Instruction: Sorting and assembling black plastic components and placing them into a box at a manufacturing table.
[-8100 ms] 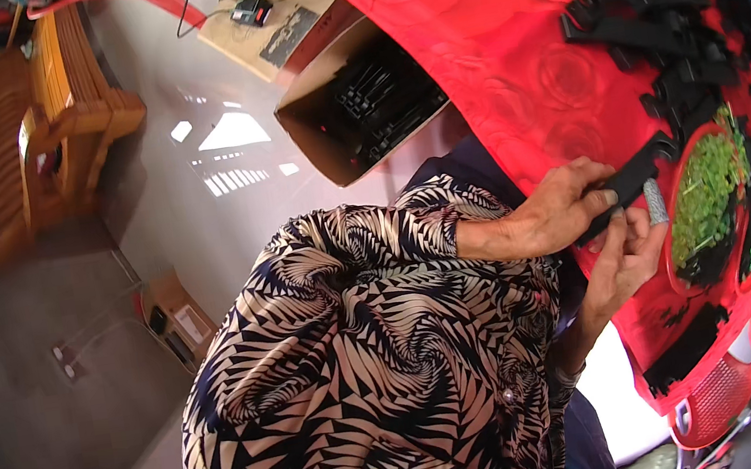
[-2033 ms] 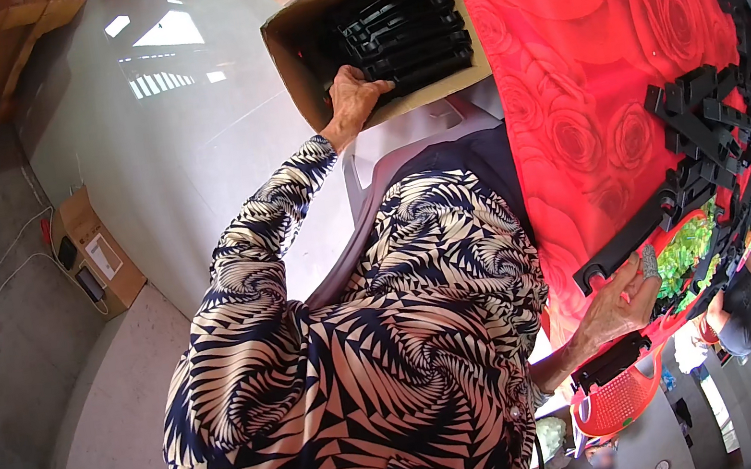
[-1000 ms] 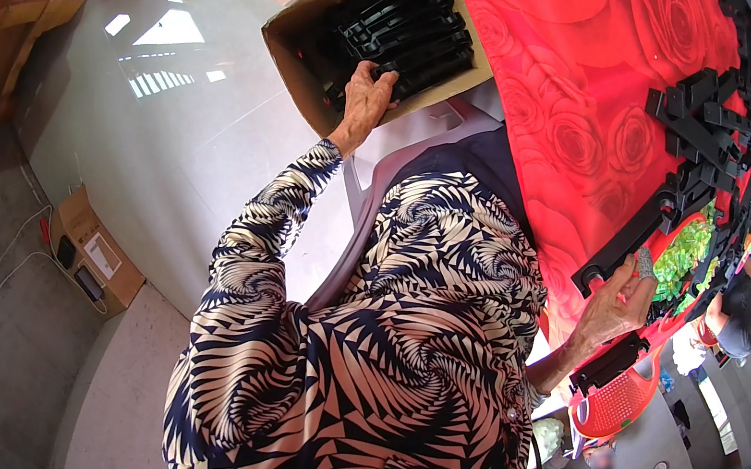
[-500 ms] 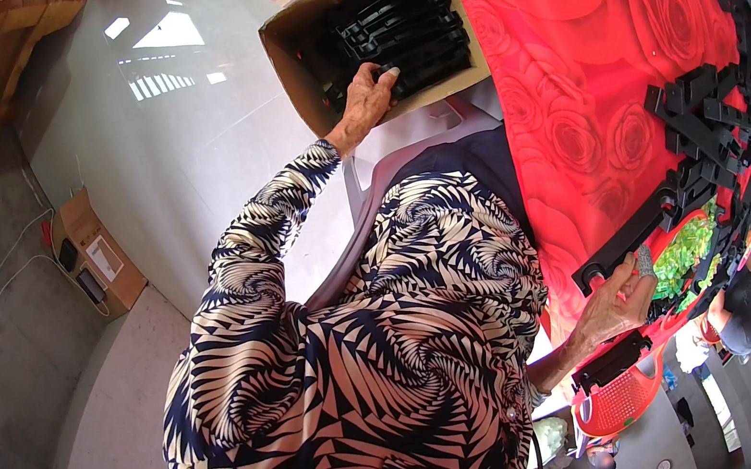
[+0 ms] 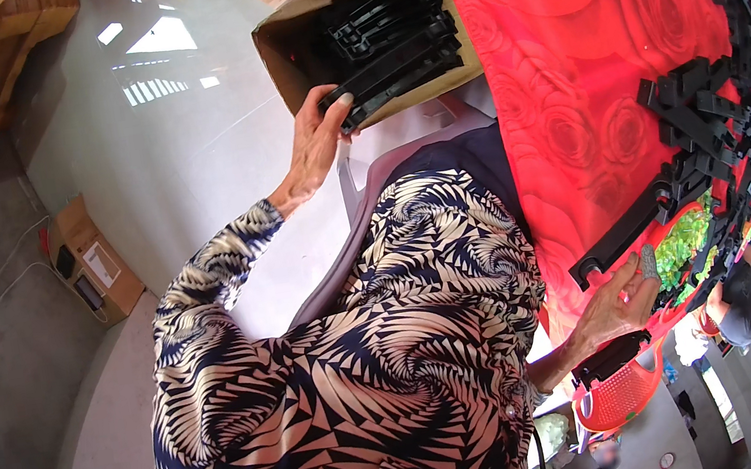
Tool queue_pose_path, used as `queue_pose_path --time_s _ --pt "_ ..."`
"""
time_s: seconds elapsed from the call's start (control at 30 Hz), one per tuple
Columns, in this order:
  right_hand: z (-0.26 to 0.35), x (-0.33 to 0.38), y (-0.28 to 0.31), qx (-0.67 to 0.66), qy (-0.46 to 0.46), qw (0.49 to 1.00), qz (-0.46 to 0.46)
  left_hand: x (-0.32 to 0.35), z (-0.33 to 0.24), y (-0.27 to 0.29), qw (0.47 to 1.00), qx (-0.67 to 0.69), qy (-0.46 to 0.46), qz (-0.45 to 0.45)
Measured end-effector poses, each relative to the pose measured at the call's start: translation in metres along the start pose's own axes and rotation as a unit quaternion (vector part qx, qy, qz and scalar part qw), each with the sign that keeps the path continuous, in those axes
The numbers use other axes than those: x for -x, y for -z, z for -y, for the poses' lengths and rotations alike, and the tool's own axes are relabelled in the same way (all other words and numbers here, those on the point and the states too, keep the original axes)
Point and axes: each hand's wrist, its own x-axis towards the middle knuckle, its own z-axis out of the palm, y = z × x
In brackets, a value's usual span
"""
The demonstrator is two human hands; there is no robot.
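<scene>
Two hands work apart: at lower right the right hand (image 5: 620, 300) rests half-open, fingertips touching a long black plastic bar (image 5: 623, 234) on the red-clothed table (image 5: 563, 61); at upper centre the left hand (image 5: 315, 142) grips a black tray (image 5: 391, 77) at the cardboard box (image 5: 282, 49).

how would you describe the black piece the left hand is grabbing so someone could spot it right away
Start at the open cardboard box at the top of the view, left of the red rose-print tablecloth. It is packed with flat black plastic parts; the one meant is the bottom piece, nearest the person. Unlike the rest, it juts from the stack, pinched by the left hand.
</scene>
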Motion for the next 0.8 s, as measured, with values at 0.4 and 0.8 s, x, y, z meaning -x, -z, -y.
queue_pose_path --time_s 0.4,0.8 --pt "0.108 -0.035 0.001 -0.321 0.003 0.945 0.063 0.06 -0.071 -0.043 0.972 0.225 -0.045 0.042" --pt "0.138 -0.056 -0.002 -0.341 0.108 0.929 0.094 0.073 -0.096 -0.083 0.98 0.144 -0.068 0.122"
